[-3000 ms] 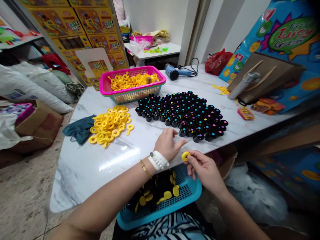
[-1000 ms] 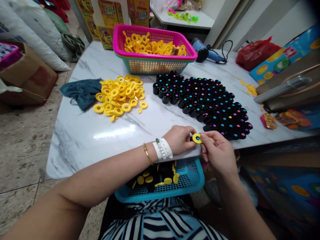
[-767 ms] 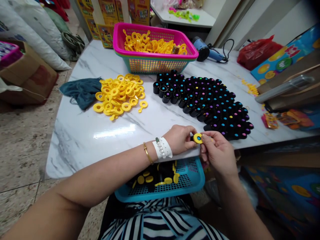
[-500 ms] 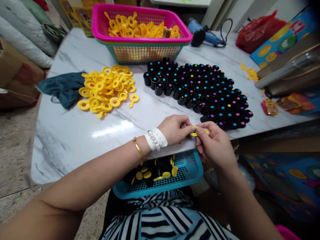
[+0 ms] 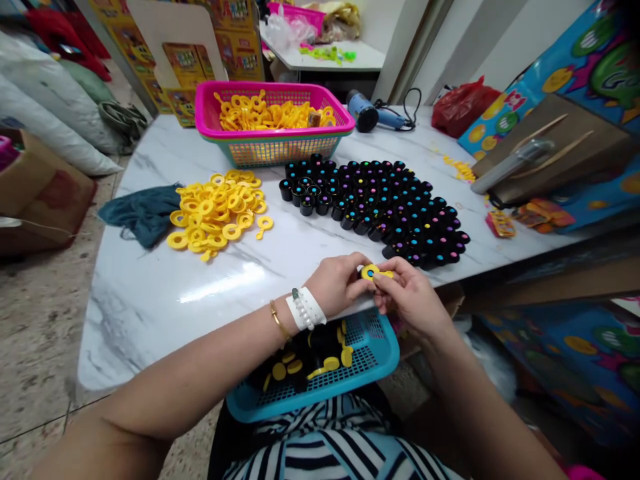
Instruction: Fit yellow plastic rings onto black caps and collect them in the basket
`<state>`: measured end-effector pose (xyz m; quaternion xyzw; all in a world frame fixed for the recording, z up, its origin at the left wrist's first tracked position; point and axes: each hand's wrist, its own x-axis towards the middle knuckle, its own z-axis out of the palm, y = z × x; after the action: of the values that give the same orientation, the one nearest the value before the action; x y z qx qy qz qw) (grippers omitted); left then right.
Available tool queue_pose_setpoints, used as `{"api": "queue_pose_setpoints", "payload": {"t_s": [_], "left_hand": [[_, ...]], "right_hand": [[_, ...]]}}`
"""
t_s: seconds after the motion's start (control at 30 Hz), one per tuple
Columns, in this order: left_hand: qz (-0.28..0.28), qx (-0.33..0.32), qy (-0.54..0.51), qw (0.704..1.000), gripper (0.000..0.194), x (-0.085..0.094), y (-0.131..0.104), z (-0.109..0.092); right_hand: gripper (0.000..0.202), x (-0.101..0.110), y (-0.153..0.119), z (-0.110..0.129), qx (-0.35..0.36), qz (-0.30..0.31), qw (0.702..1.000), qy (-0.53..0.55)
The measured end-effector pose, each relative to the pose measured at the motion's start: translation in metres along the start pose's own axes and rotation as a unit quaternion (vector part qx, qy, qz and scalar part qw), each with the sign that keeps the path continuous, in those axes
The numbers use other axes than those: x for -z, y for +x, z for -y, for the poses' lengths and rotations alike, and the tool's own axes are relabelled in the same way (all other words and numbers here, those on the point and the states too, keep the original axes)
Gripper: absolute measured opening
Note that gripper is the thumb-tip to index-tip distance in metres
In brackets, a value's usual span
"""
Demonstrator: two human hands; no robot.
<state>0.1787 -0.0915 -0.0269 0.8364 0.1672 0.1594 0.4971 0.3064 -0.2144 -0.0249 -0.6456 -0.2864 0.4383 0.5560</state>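
Near the table's front edge, both hands meet at a yellow plastic ring with a tab (image 5: 384,273). A blue dot with a dark surround shows in the ring's hole; the rest of that part is hidden by my fingers. My left hand (image 5: 337,283) grips the ring side, with thumb and fingers closed. My right hand (image 5: 410,290) pinches the ring's tab. Beyond them stand many black cylindrical pieces (image 5: 395,207) with coloured dots on top. To the left lies a heap of loose yellow rings (image 5: 215,210). Under my left forearm is a blue basket (image 5: 375,360) with yellow-capped black pieces.
Behind the heap, a pink basket (image 5: 275,133) holds more yellow rings. A blue corded tool (image 5: 373,113) rests beside it. A dark teal cloth (image 5: 143,212) lies at left. A red bag (image 5: 463,107) and a brown paper bag (image 5: 550,150) stand at right.
The camera view has tilted up, showing more of the background. The ring is turned so its face and the blue dot show more clearly between my hands, which keep their hold.
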Motion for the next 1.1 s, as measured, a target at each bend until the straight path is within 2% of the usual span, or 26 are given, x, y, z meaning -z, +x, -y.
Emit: {"api": "queue_pose_setpoints", "payload": {"t_s": [0.07,0.13,0.2,0.3,0.37,0.47,0.53,0.63,0.77,0.87,1.0,1.1], "left_hand": [[0.07,0.076,-0.113,0.988,0.02,0.006,0.005,-0.001],[0.123,0.154,-0.224,0.955,0.018,0.011,0.012,-0.002],[0.126,0.202,-0.276,0.931,0.016,0.012,0.019,-0.002],[0.097,0.221,-0.261,0.935,0.016,0.008,0.023,-0.002],[0.059,0.19,-0.202,0.959,0.016,0.004,0.019,-0.002],[-0.014,0.053,-0.051,0.997,0.018,-0.001,0.005,-0.001],[-0.032,-0.047,0.04,0.998,0.026,-0.004,-0.001,0.002],[-0.033,-0.116,0.118,0.986,0.029,-0.005,-0.005,0.007],[-0.014,-0.121,0.182,0.976,0.033,-0.005,-0.001,0.011],[0.001,-0.118,0.183,0.976,0.028,-0.003,0.002,0.009],[0.023,-0.094,0.159,0.982,0.021,0.0,0.005,0.004],[0.033,-0.066,0.145,0.987,0.016,0.0,0.007,0.003]], "right_hand": [[0.029,-0.002,-0.002,0.003,-0.005,0.007,1.0,-0.013],[0.027,-0.004,-0.001,0.004,-0.011,0.008,1.0,-0.014],[0.026,-0.005,0.001,0.004,-0.016,0.003,1.0,0.005],[0.027,-0.007,0.004,-0.001,-0.011,-0.016,0.999,0.045],[0.028,-0.008,0.005,-0.006,-0.006,-0.02,0.998,0.057],[0.028,-0.008,0.003,-0.013,0.005,-0.026,0.998,0.054],[0.027,-0.008,-0.001,-0.018,0.03,-0.042,0.997,0.055],[0.022,-0.008,-0.009,-0.021,0.06,-0.064,0.992,0.087],[0.022,-0.005,-0.016,-0.017,0.071,-0.071,0.983,0.155],[0.023,-0.002,-0.011,-0.01,0.044,-0.063,0.984,0.163],[0.025,-0.001,0.001,0.0,-0.044,-0.024,0.993,0.108],[0.027,-0.005,0.006,0.004,-0.059,-0.006,0.996,0.066]]}}
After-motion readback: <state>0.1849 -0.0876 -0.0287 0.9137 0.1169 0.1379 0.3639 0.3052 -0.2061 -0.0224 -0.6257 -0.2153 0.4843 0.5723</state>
